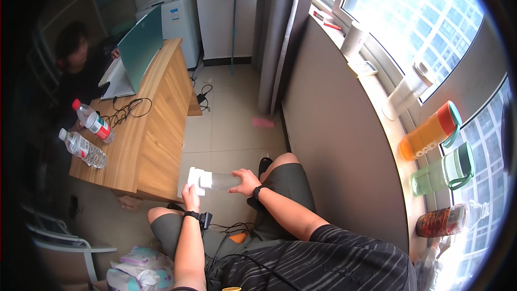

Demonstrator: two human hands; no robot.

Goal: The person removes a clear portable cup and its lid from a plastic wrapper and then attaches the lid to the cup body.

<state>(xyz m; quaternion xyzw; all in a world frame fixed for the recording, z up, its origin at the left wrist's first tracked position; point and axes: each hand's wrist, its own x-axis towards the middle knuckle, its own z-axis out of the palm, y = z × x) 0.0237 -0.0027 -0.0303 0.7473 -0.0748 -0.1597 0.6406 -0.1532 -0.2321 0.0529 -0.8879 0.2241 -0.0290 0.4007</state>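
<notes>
Over my lap, my right hand (pixel 246 182) is wrapped round the base end of a clear, frosted-looking bottle (pixel 219 181), which lies level and points left. A white cap (pixel 205 179) closes its left end. My left hand (pixel 190 198) pinches a white tissue-like piece (pixel 194 175) beside that cap. The white piece seems to touch the cap, though the two whites blend and its exact kind is unclear. Both of my wrists wear black bands, the left one with a small box on it.
At left, a wooden desk (pixel 161 124) bears a laptop (pixel 141 48), cables and two plastic bottles (pixel 90 148); a person sits behind it. Along the right windowsill (pixel 396 145) stand several bottles, including an orange one (pixel 428 132) and a green one (pixel 439 175). Bags (pixel 141 269) lie lower left.
</notes>
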